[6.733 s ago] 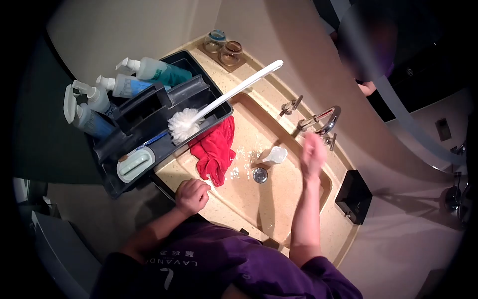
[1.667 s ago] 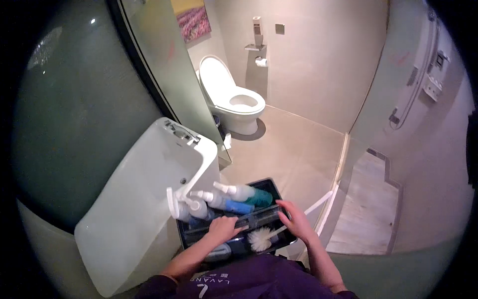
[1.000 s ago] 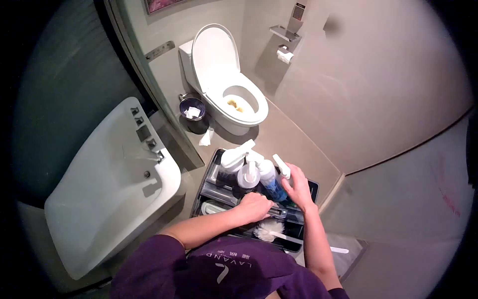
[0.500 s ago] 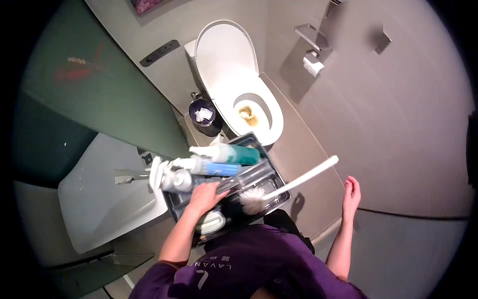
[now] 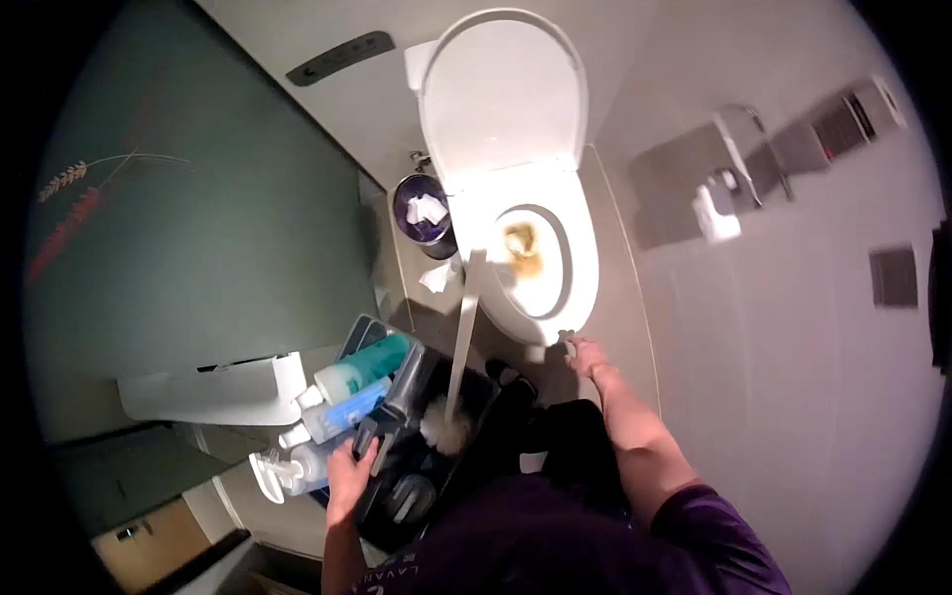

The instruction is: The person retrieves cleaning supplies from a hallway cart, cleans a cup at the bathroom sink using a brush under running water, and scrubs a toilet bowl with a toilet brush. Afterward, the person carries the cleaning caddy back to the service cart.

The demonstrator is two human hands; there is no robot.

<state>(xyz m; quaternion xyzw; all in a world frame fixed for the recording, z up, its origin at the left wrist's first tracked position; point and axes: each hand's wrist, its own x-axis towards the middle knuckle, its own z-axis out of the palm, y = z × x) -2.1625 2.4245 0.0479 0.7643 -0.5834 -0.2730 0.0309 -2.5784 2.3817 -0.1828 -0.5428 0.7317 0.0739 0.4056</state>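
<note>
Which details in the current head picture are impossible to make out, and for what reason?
All in the head view:
- Labels on the bottles: too small and blurred to read.
- Right hand: fingertips too small and blurred to tell whether they touch the toilet.
- What lies deeper in the bin: hidden by white tissues.
- Logo on the purple shirt: cut off by the bottom edge.

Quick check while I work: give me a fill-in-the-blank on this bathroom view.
1. The caddy is held in the ____ (left/right) grip.
2. The toilet lid is ____ (up/down).
3. The loose tissue beside the bin lies on the ____.
4. The brush has its bristles ____ (inside/outside) the caddy.

Missing words: left; up; floor; inside.
</note>
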